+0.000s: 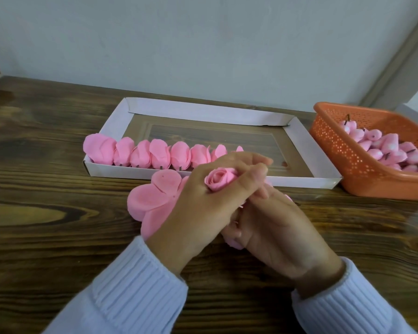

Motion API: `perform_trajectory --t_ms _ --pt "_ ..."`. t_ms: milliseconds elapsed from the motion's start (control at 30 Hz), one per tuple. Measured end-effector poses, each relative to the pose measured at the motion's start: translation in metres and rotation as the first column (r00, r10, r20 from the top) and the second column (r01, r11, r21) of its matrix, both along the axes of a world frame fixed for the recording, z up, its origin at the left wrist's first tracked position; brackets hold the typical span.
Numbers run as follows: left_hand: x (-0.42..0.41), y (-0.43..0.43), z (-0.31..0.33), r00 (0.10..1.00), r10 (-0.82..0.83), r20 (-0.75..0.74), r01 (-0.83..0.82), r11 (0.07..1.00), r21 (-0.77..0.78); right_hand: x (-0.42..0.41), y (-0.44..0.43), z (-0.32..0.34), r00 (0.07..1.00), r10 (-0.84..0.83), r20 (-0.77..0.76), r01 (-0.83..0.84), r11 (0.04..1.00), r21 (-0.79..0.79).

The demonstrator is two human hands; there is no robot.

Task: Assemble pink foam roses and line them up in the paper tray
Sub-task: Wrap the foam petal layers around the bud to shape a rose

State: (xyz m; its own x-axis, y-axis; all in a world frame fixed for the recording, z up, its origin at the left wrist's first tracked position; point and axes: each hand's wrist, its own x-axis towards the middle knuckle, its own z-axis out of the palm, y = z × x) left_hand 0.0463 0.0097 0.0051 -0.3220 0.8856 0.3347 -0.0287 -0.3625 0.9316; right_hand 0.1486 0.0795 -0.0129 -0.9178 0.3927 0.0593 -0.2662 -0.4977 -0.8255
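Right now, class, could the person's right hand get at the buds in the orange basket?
Probably yes. The orange basket sits open-topped on that side, nothing between it and the right hand. But the left hand lies over it and both seem to hold the rose, which it must release first.

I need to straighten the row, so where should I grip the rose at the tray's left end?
Pinch the leftmost rose low, near its base by the paper tray's near wall, coming from above and the left. Its right side touches the next rose, its left side bulges free over the tray's edge, and the upper petals look loose, so probably crushable.
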Motion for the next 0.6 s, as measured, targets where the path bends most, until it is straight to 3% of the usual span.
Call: perform_trajectory --t_ms 100,267,400,467,600 --pt "-0.0026 0.0012 -0.0012 0.997 -0.002 0.073 0.003 1.0 -0.015 0.0012 -0.0006 0.0027 0.998 0.023 -0.066 -0.022 1.0 0.021" --pt "-0.002 0.002 -0.0018 0.999 -0.033 -0.019 0.032 0.998 -0.052 -0.0003 0.002 -0.0002 0.99 -0.067 0.124 0.054 0.993 0.102" --pt "-0.0001 0.0013 -0.0005 0.991 0.008 0.132 -0.009 1.0 0.005 0.0013 0.0009 0.0018 1.0 0.001 -0.026 -0.001 1.0 0.009" --pt "-0.0003 0.0012 -0.0005 0.996 0.048 0.075 -0.049 0.999 0.014 0.0021 0.0005 0.0024 0.999 0.006 -0.031 -0.007 1.0 -0.004" --pt "0.0006 -0.0004 0.0015 1.0 0.012 -0.016 -0.012 0.999 0.032 0.0016 -0.0003 0.0027 0.993 -0.057 0.105 0.05 0.996 0.075"
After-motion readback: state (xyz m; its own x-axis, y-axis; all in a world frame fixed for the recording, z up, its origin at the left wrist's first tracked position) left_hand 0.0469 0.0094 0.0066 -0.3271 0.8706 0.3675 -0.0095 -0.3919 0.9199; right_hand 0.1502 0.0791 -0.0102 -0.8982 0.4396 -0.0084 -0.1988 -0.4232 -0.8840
